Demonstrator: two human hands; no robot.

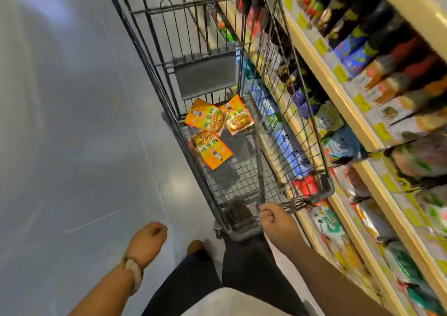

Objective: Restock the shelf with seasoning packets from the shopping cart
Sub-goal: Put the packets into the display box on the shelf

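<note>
We stand at the near end of the shopping cart (242, 112), which is drawn up close along the shelf (362, 131) on our right. Three orange seasoning packets (212, 131) lie flat on the wire floor of the cart, towards its far end; two overlap each other at the edges, and the third rests just beside them, nearer to us.

Our right hand (275, 221) grips the cart's near rim, its fingers curled round the wire. Our left hand (147, 239) hangs free over the floor (72, 122), fingers curled in and holding nothing.

The packets look like thin, flat foil pouches, so we judge them light, soft and rather slick. They would bend rather than break, and a light pinch should be enough. Lying flat on mesh, they give little to get under; we would lift one by a corner or a sealed edge, thumb on top and fingers beneath. The nearest packet, lying apart, looks easiest to take first.
</note>
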